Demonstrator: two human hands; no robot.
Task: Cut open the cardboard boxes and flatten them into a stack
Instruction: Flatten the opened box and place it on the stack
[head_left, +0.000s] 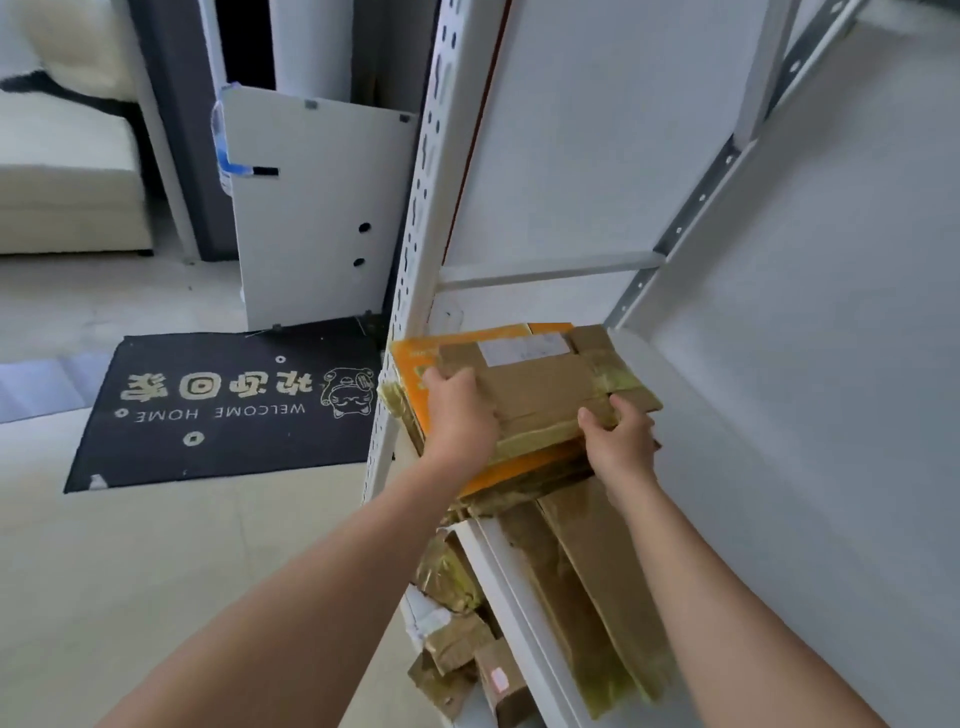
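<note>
A flattened brown cardboard piece with a white label and yellowish tape (540, 382) is seen lying on top of a stack on a white metal shelf (696, 447). Directly under it an orange flattened cardboard box (410, 364) is seen, its orange edge showing at the left and again below the brown piece. Beneath those, long brown flattened cardboard sheets (597, 587) are laid on the same shelf, running toward the camera and past the shelf's front edge.

The left hand (460, 415) is placed on the left part of the top brown piece, fingers curled over it, so the grip is closed on that piece. The right hand (621, 441) is set at the piece's near right edge, thumb on top and fingers wrapped round the edge, also gripping it. Both forearms are extended in from the bottom of the view.

On the level below the shelf, crumpled taped brown cardboard scraps (457, 644) are piled; some carry white labels.

The shelf is carried by a white perforated upright post (421, 208). Left of the post, a black doormat printed with "WELCOME HOME" (228, 410) is laid on the pale floor (156, 571). Behind the mat a white panel with two round holes (311, 208) is stood upright. A cream-coloured cushioned seat (62, 182) is seen at the far left.
</note>
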